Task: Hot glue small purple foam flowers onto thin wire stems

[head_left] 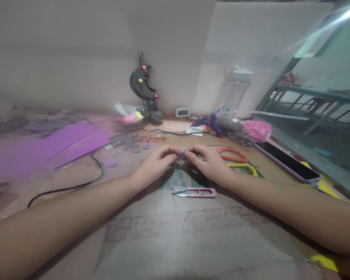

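Forearms come in from both lower corners over a worn cardboard sheet (175, 233) with faded print, which covers the worktop. A pale wall stands behind it.

At far left lie purple foam sheets (61, 144), blurred, so I cannot count them. One black cable (76, 182) curves across the cardboard beside them, and a few purple scraps (140, 147) lie near its far end. Against the wall stands one dark crescent-shaped craft piece (141, 81) dotted with coloured beads. Just left of its base sits one clear bowl (128, 116) of pink and yellow bits.

The left hand (154, 163) and the right hand (210, 163) meet at the middle of the table. Both pinch one small purple piece (181, 156) between their fingertips, just above the cardboard. One pair of pink thread snips (196, 191) lies untouched just nearer the camera.

Behind the hands sits one small white device (182, 112) at the foot of the wall. Further right lie one blue glue gun (210, 123) and one bundle of grey yarn (233, 130), touching each other. Two looped handles, one orange (231, 154) and one yellow (245, 168), show just beside the right hand; their blades are hidden. One clear jar (236, 91) with a white lid stands at the back, and one pink plastic bag (258, 128) lies below it. One phone (286, 160) lies face up with its screen dark. A yellow sheet (323, 260) shows at the lower right. A glass pane (323, 116) closes the right side, with metal frames beyond it.
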Tool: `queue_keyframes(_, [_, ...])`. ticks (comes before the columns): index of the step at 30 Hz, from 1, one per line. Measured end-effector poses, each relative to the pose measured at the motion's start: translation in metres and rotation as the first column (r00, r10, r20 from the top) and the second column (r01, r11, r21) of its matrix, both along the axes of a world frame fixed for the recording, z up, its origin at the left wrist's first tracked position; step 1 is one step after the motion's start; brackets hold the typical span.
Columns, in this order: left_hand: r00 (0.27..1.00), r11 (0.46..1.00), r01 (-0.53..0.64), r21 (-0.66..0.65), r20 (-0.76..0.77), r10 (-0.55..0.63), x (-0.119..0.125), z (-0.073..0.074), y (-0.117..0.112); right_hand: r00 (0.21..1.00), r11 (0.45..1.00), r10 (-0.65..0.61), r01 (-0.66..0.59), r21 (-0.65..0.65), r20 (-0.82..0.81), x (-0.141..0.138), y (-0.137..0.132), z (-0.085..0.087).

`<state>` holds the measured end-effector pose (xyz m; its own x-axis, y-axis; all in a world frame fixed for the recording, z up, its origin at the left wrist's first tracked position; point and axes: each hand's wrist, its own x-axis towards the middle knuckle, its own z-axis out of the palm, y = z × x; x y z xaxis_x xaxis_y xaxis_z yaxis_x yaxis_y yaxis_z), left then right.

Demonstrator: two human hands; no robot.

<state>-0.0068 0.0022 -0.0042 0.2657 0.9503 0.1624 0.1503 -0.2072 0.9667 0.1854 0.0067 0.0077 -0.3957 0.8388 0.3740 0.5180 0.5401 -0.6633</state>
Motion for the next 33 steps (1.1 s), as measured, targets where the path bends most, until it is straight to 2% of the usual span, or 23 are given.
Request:
queue_keyframes(9, [0.983, 0.994, 0.059, 0.092, -0.179, -0.041, -0.0004, -0.0016, -0.0006, 1.000, 1.000, 0.017, -0.017, -0.002, -0.016, 0.0010, 0.0026, -0.0020])
queue_keyframes(13, [0.987, 0.994, 0.040, 0.099, -0.161, -0.024, -0.0001, -0.0025, 0.0006, 0.997, 0.999, 0.031, -0.032, -0.019, -0.072, 0.0027, 0.0029, -0.0027])
queue_keyframes(18, [0.987, 0.993, 0.027, 0.115, -0.162, -0.008, -0.0017, -0.0056, 0.0031, 0.999, 0.998, -0.010, 0.008, -0.057, -0.039, -0.0008, 0.0001, 0.0000])
queue_keyframes(22, [0.981, 0.993, 0.026, 0.118, -0.193, -0.003, -0.0023, -0.0066, 0.0030, 0.999, 0.999, -0.018, 0.017, -0.038, -0.032, -0.0020, 0.0006, -0.0003])
queue_keyframes(28, [0.988, 0.991, 0.084, 0.102, -0.140, -0.070, -0.0011, -0.0040, 0.0019, 1.000, 0.999, -0.031, 0.030, -0.020, -0.008, -0.0010, 0.0013, -0.0023])
queue_keyframes(33, [0.978, 0.990, 0.111, 0.084, -0.186, -0.094, -0.0028, -0.0072, 0.0035, 0.999, 0.999, -0.035, 0.035, -0.018, -0.021, -0.0013, 0.0000, -0.0006])
